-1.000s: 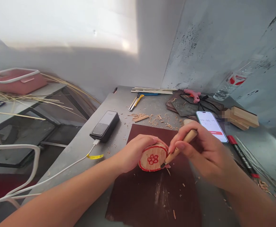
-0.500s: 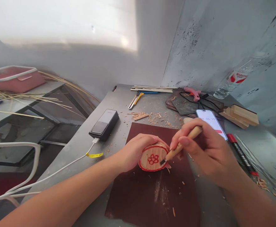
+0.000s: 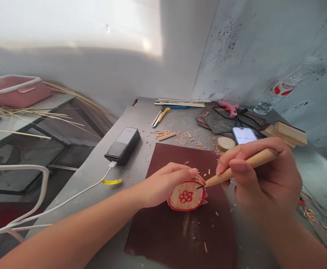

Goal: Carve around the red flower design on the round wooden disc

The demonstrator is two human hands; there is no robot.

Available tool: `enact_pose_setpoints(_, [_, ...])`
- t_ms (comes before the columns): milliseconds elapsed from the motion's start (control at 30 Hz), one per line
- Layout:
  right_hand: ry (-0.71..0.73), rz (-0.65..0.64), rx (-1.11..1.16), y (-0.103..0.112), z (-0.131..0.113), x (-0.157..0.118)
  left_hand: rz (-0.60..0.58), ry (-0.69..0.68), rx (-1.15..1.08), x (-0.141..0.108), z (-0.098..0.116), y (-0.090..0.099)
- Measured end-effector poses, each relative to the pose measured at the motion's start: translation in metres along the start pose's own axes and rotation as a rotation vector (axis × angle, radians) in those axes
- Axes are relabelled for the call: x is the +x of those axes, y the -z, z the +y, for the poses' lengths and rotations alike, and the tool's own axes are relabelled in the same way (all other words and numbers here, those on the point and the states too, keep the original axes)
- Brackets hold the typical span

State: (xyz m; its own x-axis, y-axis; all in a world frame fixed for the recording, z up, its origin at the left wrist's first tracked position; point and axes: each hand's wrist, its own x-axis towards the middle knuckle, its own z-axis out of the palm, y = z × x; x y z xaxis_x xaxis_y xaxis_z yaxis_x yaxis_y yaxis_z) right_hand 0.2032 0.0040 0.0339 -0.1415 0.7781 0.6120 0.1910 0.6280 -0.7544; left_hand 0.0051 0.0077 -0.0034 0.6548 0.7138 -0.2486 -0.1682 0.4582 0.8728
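Observation:
A round wood slice [image 3: 180,201] with a red rim and a red flower drawn on its face lies over the dark red mat [image 3: 163,233]. My left hand [image 3: 167,181] is wrapped round its left and far edge. In my right hand [image 3: 264,179] is a carving tool [image 3: 242,166] with a light wooden handle, held in a pinch. Its dark metal tip touches or hovers just above the slice near the upper right part of the red rim; which of the two is unclear. Small wood shavings are scattered on the mat.
Behind the mat are a yellow utility knife [image 3: 163,115], shavings, a plain wood slice [image 3: 225,143] and a phone [image 3: 244,135]. A power bank [image 3: 122,145] with a white cable stands left. Farther right are a pink glue gun [image 3: 229,108], wood blocks [image 3: 289,133] and a bottle [image 3: 275,93].
My right hand with the tool has moved right, and the tool's tip is now near the upper right rim. The slice has shifted slightly right and nearer. The plain slice behind is more visible.

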Motion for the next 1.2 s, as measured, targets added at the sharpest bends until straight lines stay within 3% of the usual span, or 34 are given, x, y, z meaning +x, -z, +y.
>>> enact_pose_setpoints(200, [-0.094, -0.263, -0.113, 0.003, 0.001, 0.001, 0.068, -0.096, -0.066, 0.002, 0.002, 0.003])
enact_pose_setpoints(300, [-0.33, -0.283, -0.373, 0.016, 0.008, 0.011, 0.169, -0.164, -0.1, 0.002, 0.009, 0.01])
enact_pose_setpoints(367, [-0.539, -0.401, -0.735, 0.027, 0.018, 0.016, 0.275, -0.206, -0.147, 0.002, 0.014, 0.015])
enact_pose_setpoints(400, [-0.594, -0.441, -0.796, 0.032, 0.024, 0.018, 0.316, -0.229, -0.177, 0.001, 0.016, 0.016])
enact_pose_setpoints(533, [-0.696, -0.613, -0.729, 0.038, 0.042, 0.016, 0.406, -0.296, -0.255, 0.001, 0.019, 0.017])
enact_pose_setpoints(700, [-0.643, -0.606, -0.623, 0.029, 0.043, 0.019, 0.421, -0.359, -0.307, -0.002, 0.021, 0.012])
enact_pose_setpoints(767, [-0.557, -0.558, -0.57, 0.029, 0.039, 0.023, 0.384, -0.4, -0.296, -0.004, 0.022, 0.011])
enact_pose_setpoints(833, [-0.438, -0.416, -0.553, 0.031, 0.034, 0.027, 0.351, -0.46, -0.276, -0.007, 0.023, 0.01])
enact_pose_setpoints(1000, [-0.051, 0.233, -0.655, 0.035, 0.016, 0.029, 0.317, -0.587, -0.212, -0.012, 0.024, 0.011])
enact_pose_setpoints(1067, [0.1, 0.433, -0.755, 0.037, 0.012, 0.028, 0.307, -0.622, -0.189, -0.012, 0.025, 0.011])
enact_pose_setpoints(1200, [0.285, 0.559, -0.917, 0.04, 0.011, 0.026, 0.311, -0.633, -0.202, -0.011, 0.026, 0.01])
